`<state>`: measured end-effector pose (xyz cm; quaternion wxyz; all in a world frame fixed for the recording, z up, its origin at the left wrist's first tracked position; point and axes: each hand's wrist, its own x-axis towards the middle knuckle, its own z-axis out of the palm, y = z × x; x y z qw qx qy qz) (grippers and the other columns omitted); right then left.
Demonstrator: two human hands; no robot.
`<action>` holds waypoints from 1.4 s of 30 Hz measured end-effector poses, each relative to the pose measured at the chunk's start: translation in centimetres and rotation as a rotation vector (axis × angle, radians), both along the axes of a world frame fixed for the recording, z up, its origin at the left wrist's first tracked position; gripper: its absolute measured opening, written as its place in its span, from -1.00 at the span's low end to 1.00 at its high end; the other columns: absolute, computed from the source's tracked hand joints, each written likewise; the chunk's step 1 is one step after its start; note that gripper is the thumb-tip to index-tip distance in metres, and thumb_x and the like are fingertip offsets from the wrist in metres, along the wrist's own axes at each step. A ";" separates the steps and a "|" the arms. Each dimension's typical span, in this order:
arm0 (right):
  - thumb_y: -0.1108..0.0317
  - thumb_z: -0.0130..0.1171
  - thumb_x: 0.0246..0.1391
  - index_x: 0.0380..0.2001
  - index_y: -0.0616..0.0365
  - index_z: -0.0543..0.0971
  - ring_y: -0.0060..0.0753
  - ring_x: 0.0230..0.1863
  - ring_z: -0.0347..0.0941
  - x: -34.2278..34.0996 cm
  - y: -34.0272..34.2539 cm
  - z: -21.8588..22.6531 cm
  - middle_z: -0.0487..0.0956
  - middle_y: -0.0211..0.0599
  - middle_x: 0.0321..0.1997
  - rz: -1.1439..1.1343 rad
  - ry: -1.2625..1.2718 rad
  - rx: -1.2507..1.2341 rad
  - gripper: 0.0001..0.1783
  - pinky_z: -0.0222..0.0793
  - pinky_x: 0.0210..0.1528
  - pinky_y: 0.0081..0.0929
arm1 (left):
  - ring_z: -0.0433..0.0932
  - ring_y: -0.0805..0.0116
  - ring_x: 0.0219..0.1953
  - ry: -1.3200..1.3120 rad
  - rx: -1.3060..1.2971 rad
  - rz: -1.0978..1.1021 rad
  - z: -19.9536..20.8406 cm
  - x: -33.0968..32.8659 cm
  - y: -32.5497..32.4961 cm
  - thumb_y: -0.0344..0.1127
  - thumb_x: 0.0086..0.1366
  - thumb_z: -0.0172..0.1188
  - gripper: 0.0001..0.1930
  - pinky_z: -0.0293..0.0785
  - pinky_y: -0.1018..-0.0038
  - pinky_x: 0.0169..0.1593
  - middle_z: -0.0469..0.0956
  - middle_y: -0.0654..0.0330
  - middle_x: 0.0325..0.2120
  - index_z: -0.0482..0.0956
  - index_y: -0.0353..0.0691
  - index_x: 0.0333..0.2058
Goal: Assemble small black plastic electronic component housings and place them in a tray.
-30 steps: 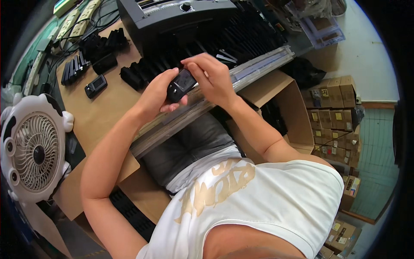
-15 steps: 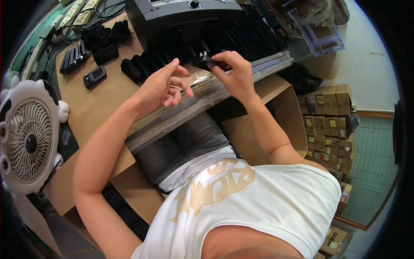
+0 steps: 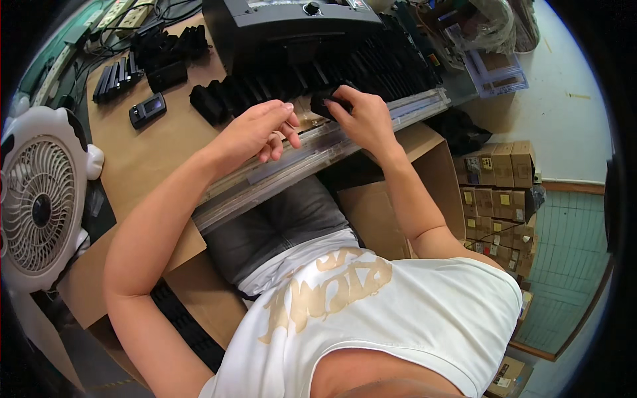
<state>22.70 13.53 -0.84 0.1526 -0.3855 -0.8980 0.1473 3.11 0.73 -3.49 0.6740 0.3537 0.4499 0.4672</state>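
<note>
A brown cardboard-covered workbench (image 3: pixel 152 152) fills the left and far side. A white round fan (image 3: pixel 40 199) stands at its left edge, and a dark machine (image 3: pixel 292 26) sits at the far edge with rows of small black devices (image 3: pixel 371 66) in front of it. On the right, square brown cartons (image 3: pixel 497 179) with small yellow and white labels are stacked on the floor. The right hand (image 3: pixel 361 119) pinches a small black device (image 3: pixel 328 103) just before the rows. The left hand (image 3: pixel 255 132) hovers beside it, fingers loosely spread, holding nothing.

Small brown labelled cartons (image 3: pixel 499 174) stacked on the floor, right.
</note>
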 end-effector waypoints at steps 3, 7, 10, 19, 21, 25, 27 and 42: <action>0.23 0.23 0.06 -0.35 0.18 0.60 -0.05 -0.44 0.52 -0.2 -0.3 -0.8 0.59 -0.07 -0.48 -0.018 0.064 0.006 -0.77 0.39 -0.38 -0.27 | 0.37 0.63 -0.63 0.008 -0.016 -0.003 0.0 0.0 -0.1 -0.11 0.50 -0.18 -0.69 0.25 0.74 -0.64 0.54 0.18 -0.42 0.39 -0.24 -0.20; 0.30 0.26 0.06 -0.32 0.23 0.61 -0.23 -0.50 0.48 0.2 0.3 -2.4 0.58 -0.12 -0.45 0.012 0.228 0.094 -0.79 0.33 -0.42 -0.41 | 0.38 0.63 -0.63 0.028 -0.011 -0.016 0.2 0.0 -0.1 -0.11 0.49 -0.17 -0.70 0.25 0.74 -0.63 0.53 0.19 -0.42 0.39 -0.23 -0.20; 0.32 0.27 0.05 -0.33 0.26 0.62 -0.29 -0.47 0.47 0.5 0.7 -2.5 0.56 -0.17 -0.41 0.082 0.360 0.279 -0.79 0.32 -0.41 -0.46 | 0.38 0.63 -0.63 0.028 -0.010 -0.023 0.2 0.0 -0.1 -0.12 0.49 -0.16 -0.71 0.25 0.74 -0.62 0.53 0.19 -0.41 0.39 -0.23 -0.20; 0.24 0.30 0.01 -0.33 0.24 0.67 -0.25 -0.37 0.43 1.2 1.6 -2.1 0.49 -0.23 -0.46 -0.069 0.223 -0.024 -0.73 0.33 -0.32 -0.36 | 0.38 0.63 -0.62 0.057 0.010 -0.028 0.1 0.0 0.1 -0.11 0.49 -0.14 -0.71 0.26 0.73 -0.61 0.53 0.21 -0.42 0.40 -0.22 -0.19; 0.29 0.31 0.02 -0.31 0.27 0.65 -0.42 -0.50 0.37 1.3 1.7 -2.1 0.47 -0.28 -0.47 -0.027 0.175 0.055 -0.75 0.27 -0.41 -0.47 | 0.38 0.63 -0.61 0.059 0.012 -0.030 0.1 0.1 0.0 -0.11 0.49 -0.14 -0.72 0.26 0.73 -0.60 0.53 0.22 -0.42 0.40 -0.22 -0.19; 0.26 0.30 0.03 -0.29 0.25 0.65 -0.37 -0.47 0.40 0.5 2.0 -1.3 0.50 -0.27 -0.45 0.009 0.019 0.091 -0.73 0.30 -0.39 -0.45 | 0.38 0.63 -0.61 0.065 0.010 -0.039 0.0 0.1 -0.2 -0.12 0.48 -0.13 -0.72 0.26 0.73 -0.60 0.53 0.22 -0.41 0.40 -0.21 -0.19; 0.26 0.30 0.02 -0.29 0.24 0.65 -0.33 -0.45 0.42 0.5 2.2 -1.1 0.52 -0.26 -0.42 0.008 0.033 0.053 -0.73 0.32 -0.37 -0.44 | 0.38 0.64 -0.61 0.065 0.013 -0.043 0.0 0.1 -0.2 -0.12 0.48 -0.12 -0.73 0.26 0.72 -0.60 0.54 0.22 -0.41 0.40 -0.21 -0.19; 0.37 0.29 -0.13 -0.39 0.19 0.66 -0.17 -0.08 0.44 0.1 0.5 -3.7 0.61 -0.30 -0.18 0.116 0.237 0.350 -0.82 0.39 -0.03 -0.31 | 0.40 0.64 -0.60 0.088 0.031 -0.044 0.0 -0.1 -0.3 -0.14 0.43 -0.02 -0.78 0.28 0.71 -0.58 0.56 0.26 -0.40 0.40 -0.19 -0.22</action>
